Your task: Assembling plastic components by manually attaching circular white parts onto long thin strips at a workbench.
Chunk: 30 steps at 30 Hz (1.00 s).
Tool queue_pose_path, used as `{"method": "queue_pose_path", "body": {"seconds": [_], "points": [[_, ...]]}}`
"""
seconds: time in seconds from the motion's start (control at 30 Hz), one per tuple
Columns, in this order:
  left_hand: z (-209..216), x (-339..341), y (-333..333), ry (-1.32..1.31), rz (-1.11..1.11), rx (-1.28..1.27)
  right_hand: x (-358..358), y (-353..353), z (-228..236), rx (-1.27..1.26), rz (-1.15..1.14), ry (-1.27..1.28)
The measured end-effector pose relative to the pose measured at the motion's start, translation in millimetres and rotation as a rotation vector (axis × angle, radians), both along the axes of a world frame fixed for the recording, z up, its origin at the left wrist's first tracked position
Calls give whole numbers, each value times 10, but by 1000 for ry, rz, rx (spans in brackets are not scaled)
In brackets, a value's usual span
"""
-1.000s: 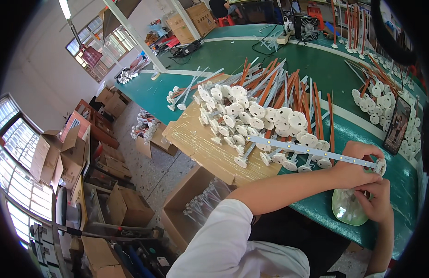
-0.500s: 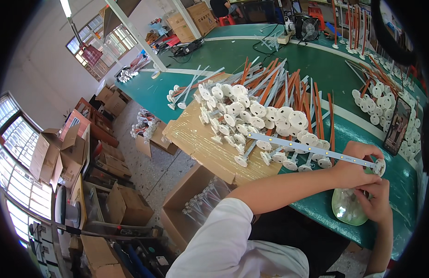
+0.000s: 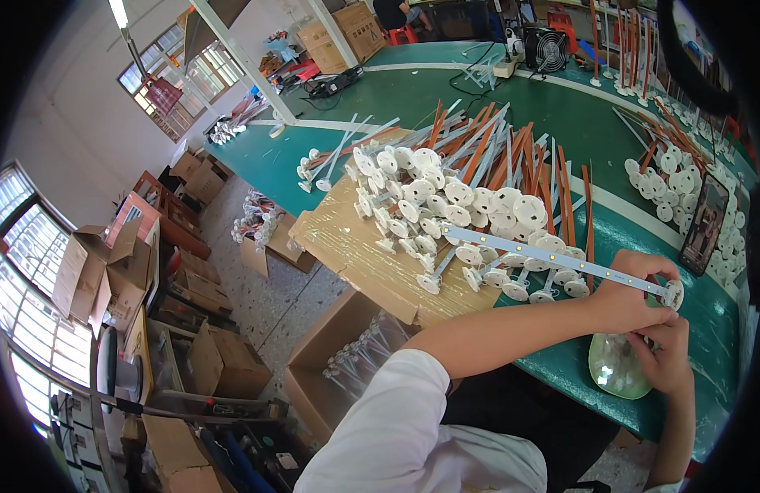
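My left hand (image 3: 629,283) is closed around a long white LED strip (image 3: 552,257) dotted with small yellow squares, near the round white base (image 3: 674,296) at its right end. The strip's other end slants up and left over the heap of similar pieces (image 3: 458,195). My right hand (image 3: 667,353) touches the left just below, its fingertips drawn together under the base. Whatever it pinches is hidden. Beneath both hands is a pale green oval dish (image 3: 616,370), partly covered by my right fingers; its contents are unclear.
A cardboard sheet (image 3: 347,246) lies under the heap on the green table (image 3: 610,222). A phone (image 3: 704,223) stands upright at the right, beside more white-based pieces (image 3: 665,182). An open carton (image 3: 314,361) of strips is at my left. A black fan (image 3: 546,51) stands farther back.
The strip's far end has tilted slightly upward. Both hands stay in nearly the same place over the dish.
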<state>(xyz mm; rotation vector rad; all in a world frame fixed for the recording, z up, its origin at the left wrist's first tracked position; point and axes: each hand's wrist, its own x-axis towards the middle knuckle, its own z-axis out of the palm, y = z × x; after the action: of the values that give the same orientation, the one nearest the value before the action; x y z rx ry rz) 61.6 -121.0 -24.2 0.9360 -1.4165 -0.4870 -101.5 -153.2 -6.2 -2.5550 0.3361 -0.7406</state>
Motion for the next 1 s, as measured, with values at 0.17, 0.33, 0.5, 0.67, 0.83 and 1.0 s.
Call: {"method": "queue_pose_path", "body": {"seconds": [0.17, 0.33, 0.5, 0.67, 0.83, 1.0], "points": [[8, 6, 17, -9, 1, 3, -14, 12, -31, 35, -35, 34], [-10, 11, 4, -10, -4, -9, -29, 0, -54, -45, -70, 4], [38, 22, 27, 25, -16, 26, -52, -25, -38, -109, -109, -22], [73, 17, 46, 40, -5, 54, -58, -84, -137, -103, -141, -114], [42, 5, 25, 43, -3, 16, -93, -119, -177, -109, -120, -142], [45, 15, 25, 19, 14, 0, -77, -101, -165, -134, -149, -121]]}}
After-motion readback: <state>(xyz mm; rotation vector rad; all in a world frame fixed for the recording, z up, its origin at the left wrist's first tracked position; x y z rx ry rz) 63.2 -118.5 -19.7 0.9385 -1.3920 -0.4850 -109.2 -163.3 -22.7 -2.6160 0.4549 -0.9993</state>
